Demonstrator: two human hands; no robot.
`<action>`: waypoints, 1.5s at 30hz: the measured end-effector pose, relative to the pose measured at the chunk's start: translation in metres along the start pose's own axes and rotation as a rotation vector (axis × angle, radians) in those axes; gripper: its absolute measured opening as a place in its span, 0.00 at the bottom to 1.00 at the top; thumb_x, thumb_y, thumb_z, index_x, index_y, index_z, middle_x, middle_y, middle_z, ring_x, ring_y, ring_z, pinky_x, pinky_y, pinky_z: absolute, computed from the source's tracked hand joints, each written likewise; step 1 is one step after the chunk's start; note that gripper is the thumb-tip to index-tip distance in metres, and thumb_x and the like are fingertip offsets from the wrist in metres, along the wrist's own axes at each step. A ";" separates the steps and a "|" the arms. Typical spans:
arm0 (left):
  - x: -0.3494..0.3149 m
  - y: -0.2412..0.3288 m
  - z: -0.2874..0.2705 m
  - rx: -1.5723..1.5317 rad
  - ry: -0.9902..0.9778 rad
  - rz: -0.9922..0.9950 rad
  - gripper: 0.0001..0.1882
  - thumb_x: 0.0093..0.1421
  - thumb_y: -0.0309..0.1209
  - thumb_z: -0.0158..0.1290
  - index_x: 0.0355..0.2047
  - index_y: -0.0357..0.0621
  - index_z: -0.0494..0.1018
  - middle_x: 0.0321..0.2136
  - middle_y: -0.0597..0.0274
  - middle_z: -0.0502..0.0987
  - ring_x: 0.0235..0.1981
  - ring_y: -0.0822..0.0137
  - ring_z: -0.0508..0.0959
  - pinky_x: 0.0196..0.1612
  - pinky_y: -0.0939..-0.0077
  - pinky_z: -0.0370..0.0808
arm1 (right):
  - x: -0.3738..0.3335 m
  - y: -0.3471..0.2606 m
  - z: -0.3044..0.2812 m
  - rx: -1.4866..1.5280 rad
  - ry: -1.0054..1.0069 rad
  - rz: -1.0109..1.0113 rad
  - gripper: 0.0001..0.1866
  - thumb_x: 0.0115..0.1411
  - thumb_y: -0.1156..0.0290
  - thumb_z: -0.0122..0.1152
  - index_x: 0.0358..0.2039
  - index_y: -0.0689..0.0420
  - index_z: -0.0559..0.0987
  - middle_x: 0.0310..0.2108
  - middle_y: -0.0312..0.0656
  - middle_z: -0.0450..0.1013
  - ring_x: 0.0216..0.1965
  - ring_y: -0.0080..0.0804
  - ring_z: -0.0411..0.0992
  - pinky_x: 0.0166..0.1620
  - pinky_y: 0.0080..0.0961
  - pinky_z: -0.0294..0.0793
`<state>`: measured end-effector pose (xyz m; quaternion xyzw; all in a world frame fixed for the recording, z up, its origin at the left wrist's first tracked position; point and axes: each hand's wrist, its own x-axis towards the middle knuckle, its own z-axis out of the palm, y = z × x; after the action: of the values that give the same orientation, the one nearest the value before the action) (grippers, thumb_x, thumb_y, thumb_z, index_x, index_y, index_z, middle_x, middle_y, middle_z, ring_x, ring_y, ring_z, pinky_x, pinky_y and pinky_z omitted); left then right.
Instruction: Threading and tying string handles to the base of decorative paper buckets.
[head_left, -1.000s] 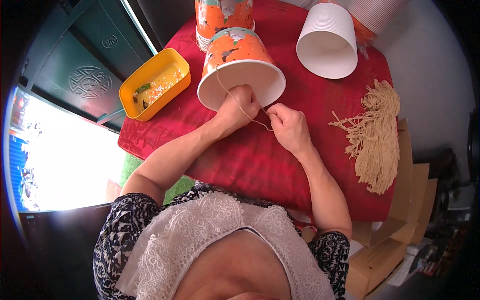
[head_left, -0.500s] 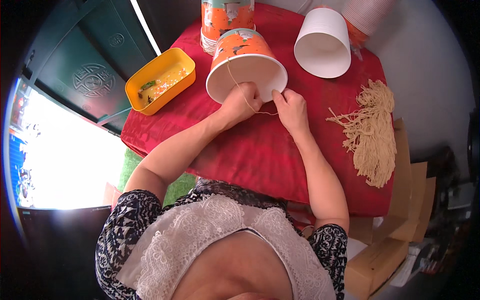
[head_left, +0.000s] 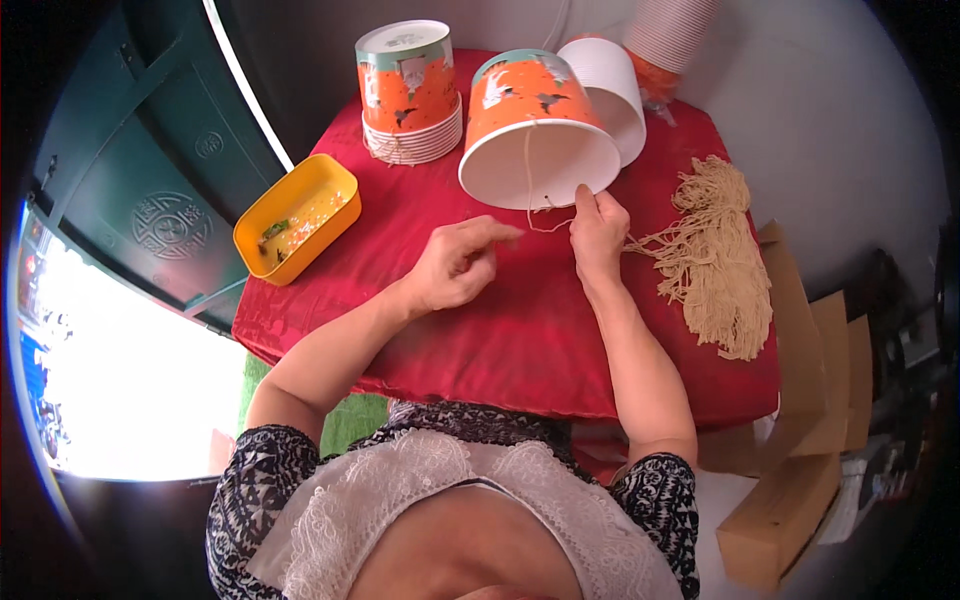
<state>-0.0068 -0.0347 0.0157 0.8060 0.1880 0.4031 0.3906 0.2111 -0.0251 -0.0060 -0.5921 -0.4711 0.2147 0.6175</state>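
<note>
My right hand [head_left: 600, 235] grips the near rim of an orange and green paper bucket [head_left: 545, 95], thumb on its white inner wall. The bucket is tilted, its mouth toward me. A thin beige string [head_left: 530, 170] passes over the far rim, hangs across the mouth and loops at the near rim, running to my right hand. Apart from the bucket, to its left, my left hand [head_left: 458, 265] is empty. Its index finger points toward the string, slightly blurred, while the other fingers curl loosely.
Upside-down stacked buckets [head_left: 410, 95] stand at the back left, near a yellow tub [head_left: 300, 220] with small bits inside. White buckets [head_left: 610, 95] lie behind mine. A bundle of beige strings [head_left: 715, 265] lies right on the red tablecloth [head_left: 490, 360]. Cardboard boxes [head_left: 780, 520] sit beside the table.
My left hand has come out of the bucket's mouth and moved left and nearer me. The bucket, in my right hand, has shifted right, partly covering the white buckets.
</note>
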 end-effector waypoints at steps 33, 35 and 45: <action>0.019 -0.025 -0.034 -0.873 0.294 -0.469 0.31 0.60 0.56 0.46 0.54 0.47 0.68 0.43 0.57 0.77 0.45 0.62 0.76 0.52 0.60 0.70 | -0.009 -0.005 0.006 -0.132 -0.088 -0.164 0.09 0.65 0.71 0.52 0.33 0.65 0.76 0.19 0.35 0.69 0.20 0.18 0.65 0.23 0.20 0.64; 0.017 -0.034 -0.035 -0.847 0.314 -0.520 0.34 0.61 0.60 0.43 0.55 0.47 0.66 0.45 0.54 0.76 0.45 0.60 0.77 0.53 0.58 0.70 | -0.010 -0.003 0.007 -0.043 -0.150 -0.018 0.08 0.65 0.72 0.51 0.33 0.63 0.76 0.20 0.34 0.69 0.20 0.16 0.64 0.22 0.17 0.63; 0.020 -0.020 -0.031 -1.163 0.332 -0.436 0.39 0.61 0.60 0.46 0.63 0.46 0.56 0.59 0.55 0.68 0.57 0.61 0.71 0.60 0.61 0.68 | -0.010 0.004 0.008 0.004 -0.112 -0.196 0.11 0.65 0.70 0.51 0.31 0.65 0.75 0.20 0.44 0.71 0.22 0.29 0.70 0.29 0.32 0.68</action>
<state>-0.0186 0.0053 0.0214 0.3325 0.1562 0.4701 0.8025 0.2012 -0.0279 -0.0141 -0.5289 -0.5601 0.1870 0.6096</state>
